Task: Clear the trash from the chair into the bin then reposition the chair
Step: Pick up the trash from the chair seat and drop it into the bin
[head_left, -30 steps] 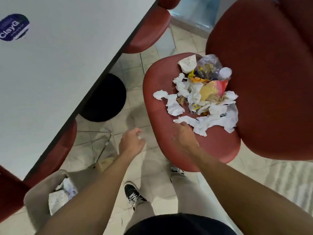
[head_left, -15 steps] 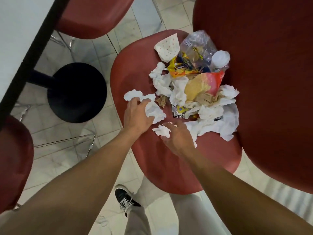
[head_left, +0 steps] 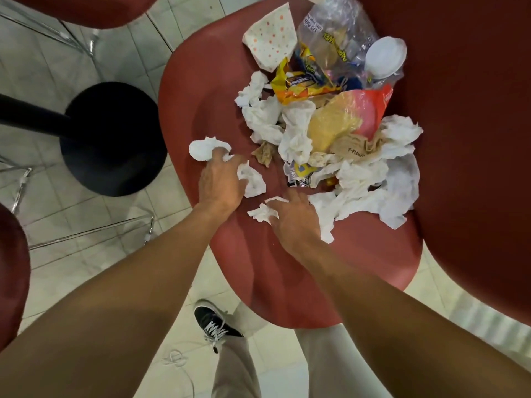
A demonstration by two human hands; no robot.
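Left hand on red chair seat, grip curled on white tissue. Right hand beside it, grip pinching tissue scrap. Trash pile heaped mid-seat toward backrest.

Pale tiled floor, black table base

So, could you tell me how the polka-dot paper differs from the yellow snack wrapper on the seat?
The polka-dot paper is white with orange dots and lies fairly flat; the yellow snack wrapper is glossy, printed and crumpled. The paper sits at the pile's far edge, the wrapper nearer its middle. Both rest untouched on the red chair.
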